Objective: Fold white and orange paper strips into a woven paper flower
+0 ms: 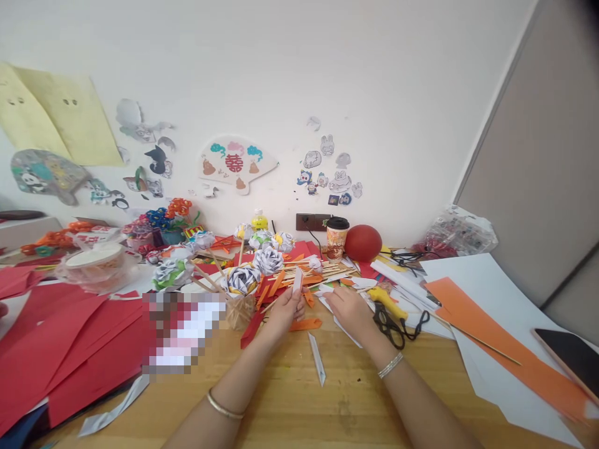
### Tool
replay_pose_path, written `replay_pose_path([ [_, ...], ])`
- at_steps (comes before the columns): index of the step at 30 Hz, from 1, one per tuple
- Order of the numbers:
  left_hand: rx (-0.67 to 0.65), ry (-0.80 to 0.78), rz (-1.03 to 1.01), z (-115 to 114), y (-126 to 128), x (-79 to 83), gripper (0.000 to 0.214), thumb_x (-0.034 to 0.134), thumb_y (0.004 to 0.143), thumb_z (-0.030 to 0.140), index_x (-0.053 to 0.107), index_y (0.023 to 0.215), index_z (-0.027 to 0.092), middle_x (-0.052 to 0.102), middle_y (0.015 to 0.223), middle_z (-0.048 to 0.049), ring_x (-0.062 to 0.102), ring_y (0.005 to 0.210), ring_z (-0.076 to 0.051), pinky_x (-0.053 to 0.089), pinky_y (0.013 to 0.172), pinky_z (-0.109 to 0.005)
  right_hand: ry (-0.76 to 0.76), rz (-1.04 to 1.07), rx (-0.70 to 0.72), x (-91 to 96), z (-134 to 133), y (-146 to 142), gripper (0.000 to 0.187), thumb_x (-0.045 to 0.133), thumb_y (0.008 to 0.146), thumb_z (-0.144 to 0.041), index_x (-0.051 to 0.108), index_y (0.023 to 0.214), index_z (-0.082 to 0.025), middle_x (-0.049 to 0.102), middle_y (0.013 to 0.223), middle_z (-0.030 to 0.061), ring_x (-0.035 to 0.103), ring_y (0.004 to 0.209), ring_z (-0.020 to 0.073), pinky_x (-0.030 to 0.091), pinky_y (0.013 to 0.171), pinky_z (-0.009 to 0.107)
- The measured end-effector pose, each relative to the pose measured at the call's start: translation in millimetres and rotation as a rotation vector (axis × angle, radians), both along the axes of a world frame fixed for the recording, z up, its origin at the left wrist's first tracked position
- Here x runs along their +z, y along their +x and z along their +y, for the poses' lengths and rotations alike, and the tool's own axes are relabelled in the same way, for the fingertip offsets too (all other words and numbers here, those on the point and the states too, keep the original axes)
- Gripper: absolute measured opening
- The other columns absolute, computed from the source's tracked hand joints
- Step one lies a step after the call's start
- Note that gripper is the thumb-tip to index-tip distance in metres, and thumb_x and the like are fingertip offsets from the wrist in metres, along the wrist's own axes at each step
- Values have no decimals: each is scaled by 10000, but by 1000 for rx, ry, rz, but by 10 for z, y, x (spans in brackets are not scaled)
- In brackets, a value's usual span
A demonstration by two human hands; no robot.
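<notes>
My left hand (pixel 286 308) is closed around a narrow folded white paper strip (pixel 297 280), which stands up from its fingers. To its right, my right hand (pixel 350 310) reaches down into loose white paper pieces, fingers bent and close together. What its fingertips pinch, if anything, is hidden. A long white paper piece (pixel 349 332) lies beneath that hand. Between my forearms, another folded white strip (pixel 317 358) rests on the wooden table (pixel 299 405). Folded orange strips (pixel 306 324) lie by my left hand.
Paper flowers (pixel 241 279) stand in a holder (pixel 240 312) at centre left. Red sheets (pixel 88 337) cover the left side. Scissors (pixel 390 327), a yellow glue gun (pixel 388 302), a lidded cup (pixel 337 240), a red balloon (pixel 364 243), orange paper (pixel 505 343) and a phone (pixel 568 355) are to the right.
</notes>
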State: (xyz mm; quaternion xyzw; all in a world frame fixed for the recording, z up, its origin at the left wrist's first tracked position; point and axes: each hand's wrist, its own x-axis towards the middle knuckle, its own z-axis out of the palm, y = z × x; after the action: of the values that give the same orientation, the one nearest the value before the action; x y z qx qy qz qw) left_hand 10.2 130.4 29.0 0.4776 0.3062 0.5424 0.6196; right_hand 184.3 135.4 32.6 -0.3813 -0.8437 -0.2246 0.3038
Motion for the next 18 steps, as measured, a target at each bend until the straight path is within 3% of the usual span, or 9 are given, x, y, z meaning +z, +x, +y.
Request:
replay_pose_path([
  [6, -24, -4, 65, -42, 37, -7, 386, 492, 717, 525, 451, 831, 159, 300, 483, 105, 188, 360, -18, 166, 384, -165, -44, 102, -35, 49, -79, -83, 280, 353, 875, -206, 603, 754, -165, 579, 661, 49, 516, 651, 155, 331, 591, 252],
  [10, -109, 60, 208, -79, 59, -35, 387, 443, 742, 541, 447, 809, 160, 290, 496, 93, 196, 393, -34, 155, 398, -178, -207, 365, -43, 135, -112, -38, 257, 391, 861, -306, 587, 964, -175, 643, 839, 65, 567, 764, 175, 377, 664, 262],
  [13, -199, 138, 349, -150, 104, -20, 381, 396, 765, 544, 428, 749, 165, 302, 523, 73, 221, 445, -56, 168, 419, -191, -343, 430, 26, 189, -148, -49, 318, 428, 838, -330, 518, 1108, -188, 640, 912, 66, 572, 787, 184, 393, 676, 276],
  [18, -162, 324, 568, -249, 106, 93, 369, 334, 818, 483, 403, 647, 164, 353, 587, 37, 293, 528, -83, 246, 490, -209, -607, 642, 138, 255, -170, -56, 241, 512, 775, -283, 533, 995, -188, 593, 736, 6, 541, 653, 144, 400, 597, 247],
])
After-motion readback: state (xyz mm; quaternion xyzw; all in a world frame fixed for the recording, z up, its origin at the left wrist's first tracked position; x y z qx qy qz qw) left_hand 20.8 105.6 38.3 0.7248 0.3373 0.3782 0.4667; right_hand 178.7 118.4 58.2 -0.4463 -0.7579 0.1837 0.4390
